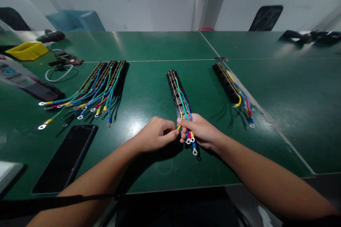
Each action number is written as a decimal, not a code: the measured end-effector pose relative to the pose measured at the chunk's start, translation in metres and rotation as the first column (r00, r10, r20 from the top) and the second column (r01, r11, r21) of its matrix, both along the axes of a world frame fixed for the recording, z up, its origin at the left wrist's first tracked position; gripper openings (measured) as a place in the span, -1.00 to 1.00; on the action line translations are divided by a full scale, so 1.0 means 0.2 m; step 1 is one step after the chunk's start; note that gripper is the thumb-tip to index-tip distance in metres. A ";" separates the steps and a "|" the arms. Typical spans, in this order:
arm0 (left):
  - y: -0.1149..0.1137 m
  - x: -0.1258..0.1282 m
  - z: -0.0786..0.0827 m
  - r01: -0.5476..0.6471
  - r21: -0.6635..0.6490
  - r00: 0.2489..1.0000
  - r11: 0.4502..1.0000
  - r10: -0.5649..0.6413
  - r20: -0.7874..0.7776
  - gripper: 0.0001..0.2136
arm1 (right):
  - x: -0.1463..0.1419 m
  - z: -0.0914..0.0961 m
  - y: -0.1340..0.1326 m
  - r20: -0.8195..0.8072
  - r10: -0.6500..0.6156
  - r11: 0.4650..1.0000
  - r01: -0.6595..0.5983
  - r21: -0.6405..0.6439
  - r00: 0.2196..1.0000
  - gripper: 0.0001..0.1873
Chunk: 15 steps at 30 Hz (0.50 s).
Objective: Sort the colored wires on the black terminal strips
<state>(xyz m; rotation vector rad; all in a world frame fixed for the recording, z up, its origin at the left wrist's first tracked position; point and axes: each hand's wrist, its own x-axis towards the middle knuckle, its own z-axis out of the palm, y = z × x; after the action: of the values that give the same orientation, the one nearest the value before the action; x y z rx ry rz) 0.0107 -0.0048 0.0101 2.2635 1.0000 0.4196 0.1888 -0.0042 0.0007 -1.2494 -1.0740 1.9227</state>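
Note:
A long black terminal block [174, 90] with brass-coloured strips lies in front of me, its near end toward my hands. Green, blue, red and yellow wires run from it, ending in ring terminals [195, 151]. My right hand [199, 129] is closed around this bundle just past the block's near end. Between thumb and fingers, my left hand [160, 134] pinches a short yellow wire [179, 127] at the bundle's left side. The far end of that yellow wire is hidden by my fingers.
Three wired terminal blocks [124, 72] lie side by side at left, another terminal block [226, 83] at right. A phone [66, 158], a bottle [29, 79], a yellow bin [28, 50], a cable [60, 78] and a power drill [50, 36] are at left on the green table [149, 108].

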 end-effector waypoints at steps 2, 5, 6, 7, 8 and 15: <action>0.00 0.00 0.00 0.014 -0.002 1.000 1.000 -0.014 -0.002 -0.68 | 0.00 0.00 0.00 0.009 -0.006 1.000 0.006 0.002 1.000 -0.75; 0.00 0.00 -0.01 0.008 -0.001 1.000 1.000 -0.008 0.003 -0.70 | 0.00 0.00 0.00 0.014 -0.009 1.000 0.009 0.005 1.000 -0.77; 0.00 0.00 -0.01 -0.002 0.003 1.000 1.000 0.002 0.004 -0.72 | -0.01 0.00 0.00 0.015 -0.008 1.000 0.008 0.004 1.000 -0.77; 0.00 0.01 -0.01 -0.015 0.009 1.000 1.000 0.015 0.006 -0.74 | -0.01 0.01 0.00 0.018 -0.009 1.000 0.009 0.003 1.000 -0.77; 0.00 0.01 -0.02 -0.027 0.017 1.000 0.999 0.027 0.007 -0.75 | -0.01 0.01 0.00 0.022 -0.010 1.000 0.010 0.003 1.000 -0.76; 0.00 0.01 0.00 0.000 0.020 1.000 1.000 0.000 -0.001 -0.72 | 0.00 0.00 0.00 0.004 -0.008 1.000 0.008 0.002 1.000 -0.76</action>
<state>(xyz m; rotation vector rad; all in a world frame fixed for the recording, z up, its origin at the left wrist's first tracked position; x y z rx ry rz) 0.0126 -0.0050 0.0100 2.2812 1.0004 0.4305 0.1879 -0.0043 0.0015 -1.2552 -1.0712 1.9131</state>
